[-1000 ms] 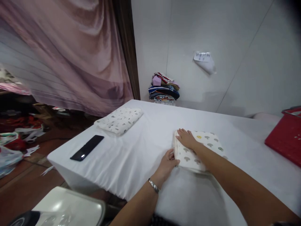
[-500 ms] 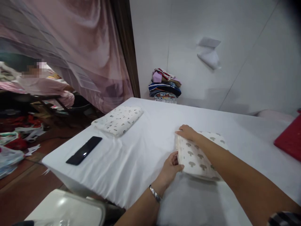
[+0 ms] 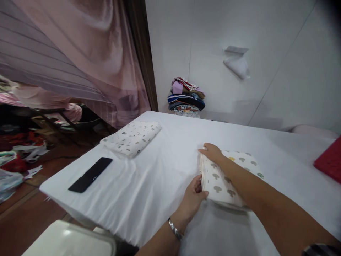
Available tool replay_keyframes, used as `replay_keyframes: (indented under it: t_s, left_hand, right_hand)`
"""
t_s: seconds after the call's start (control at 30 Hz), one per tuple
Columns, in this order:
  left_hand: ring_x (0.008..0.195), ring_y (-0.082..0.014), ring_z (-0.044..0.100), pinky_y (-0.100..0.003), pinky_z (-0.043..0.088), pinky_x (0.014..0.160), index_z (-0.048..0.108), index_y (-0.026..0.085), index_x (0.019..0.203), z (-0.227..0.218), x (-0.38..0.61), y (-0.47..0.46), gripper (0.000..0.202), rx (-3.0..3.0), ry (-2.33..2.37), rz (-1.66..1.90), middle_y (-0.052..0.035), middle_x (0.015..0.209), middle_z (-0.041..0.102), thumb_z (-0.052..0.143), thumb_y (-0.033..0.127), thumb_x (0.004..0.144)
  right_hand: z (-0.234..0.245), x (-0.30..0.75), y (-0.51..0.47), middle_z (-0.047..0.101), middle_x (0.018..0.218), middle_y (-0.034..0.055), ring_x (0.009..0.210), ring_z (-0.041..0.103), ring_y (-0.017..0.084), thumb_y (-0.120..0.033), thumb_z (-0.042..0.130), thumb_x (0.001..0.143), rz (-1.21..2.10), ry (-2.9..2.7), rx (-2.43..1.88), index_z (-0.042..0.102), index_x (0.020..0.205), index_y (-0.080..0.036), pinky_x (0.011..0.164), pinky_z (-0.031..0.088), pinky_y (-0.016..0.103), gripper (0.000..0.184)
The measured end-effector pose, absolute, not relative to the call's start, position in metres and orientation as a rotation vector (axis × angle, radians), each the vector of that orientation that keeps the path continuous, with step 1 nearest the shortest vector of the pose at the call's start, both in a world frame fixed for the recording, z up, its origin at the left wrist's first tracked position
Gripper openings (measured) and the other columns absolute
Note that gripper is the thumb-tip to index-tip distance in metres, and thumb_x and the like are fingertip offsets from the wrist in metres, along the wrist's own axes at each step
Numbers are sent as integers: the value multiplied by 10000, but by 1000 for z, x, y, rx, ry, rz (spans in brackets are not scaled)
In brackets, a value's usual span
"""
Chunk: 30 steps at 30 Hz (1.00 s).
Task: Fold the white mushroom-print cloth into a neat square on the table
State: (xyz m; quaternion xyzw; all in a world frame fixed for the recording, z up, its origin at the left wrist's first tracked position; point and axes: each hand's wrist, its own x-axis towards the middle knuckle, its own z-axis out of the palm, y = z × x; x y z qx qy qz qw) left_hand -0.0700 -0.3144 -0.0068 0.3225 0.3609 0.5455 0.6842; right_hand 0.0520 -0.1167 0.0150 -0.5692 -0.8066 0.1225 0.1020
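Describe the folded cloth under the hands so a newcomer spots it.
On the white-clothed table, look right of centre. The folded cream cloth with grey mushroom print lies there, right hand on its far corner, left hand at its near one. The other folded white cloth, far left by the black phone, has smaller dark specks and no hand on it.

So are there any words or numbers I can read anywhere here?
None can be read.
Paper note on the wall: curled up, its writing hidden.
Phone: dark screen, no text.
Mushroom-print folded cloth: pictures only, no letters.
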Motion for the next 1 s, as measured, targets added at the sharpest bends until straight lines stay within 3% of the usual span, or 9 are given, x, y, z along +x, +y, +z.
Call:
replay_keyframes:
  t_s: [0.13, 0.37, 0.53, 0.73, 1.0]
  left_hand:
    - [1013, -221, 590, -331, 427, 873, 500, 191, 1294, -13, -69, -314, 714, 703, 865, 1197, -94, 1155, 631, 682, 87, 612]
    - [982, -215, 605, -323, 440, 861, 596, 197, 1217, -19, -72, -311, 635, 731, 901, 1160, -72, 1072, 676, 707, 104, 600]
    - [971, -213, 610, -328, 450, 868, 614, 182, 1191, -19, -72, -311, 630, 729, 931, 1160, -70, 1075, 680, 736, 111, 576]
    - [952, -197, 613, -316, 452, 858, 610, 176, 1190, -18, -72, -311, 612, 760, 935, 1160, -64, 1091, 676, 725, 109, 592]
    - [956, -192, 610, -314, 445, 864, 616, 179, 1176, -13, -73, -312, 598, 768, 929, 1163, -59, 1091, 677, 705, 88, 592]
  right_hand:
    - [14, 51, -115, 654, 986, 74, 887, 574, 219, -511, 473, 862, 378, -2387, -1707, 607, 957, -194, 700, 369, 289, 357]
    - [25, 48, -113, 664, 1018, 87, 906, 584, 235, -541, 493, 845, 423, -2458, -1725, 628, 960, -190, 716, 384, 292, 394]
    - [42, 70, -117, 681, 969, 92, 875, 596, 222, -526, 305, 925, 410, -2473, -1665, 656, 894, -188, 728, 382, 289, 489]
    - [26, 93, -121, 616, 1144, 136, 1037, 548, 267, -509, 328, 921, 313, -2506, -1797, 660, 1048, -178, 832, 385, 336, 486]
    - [20, 87, -126, 581, 1216, 143, 1127, 501, 287, -476, 303, 936, 133, -2491, -1842, 614, 1135, -188, 927, 348, 429, 468]
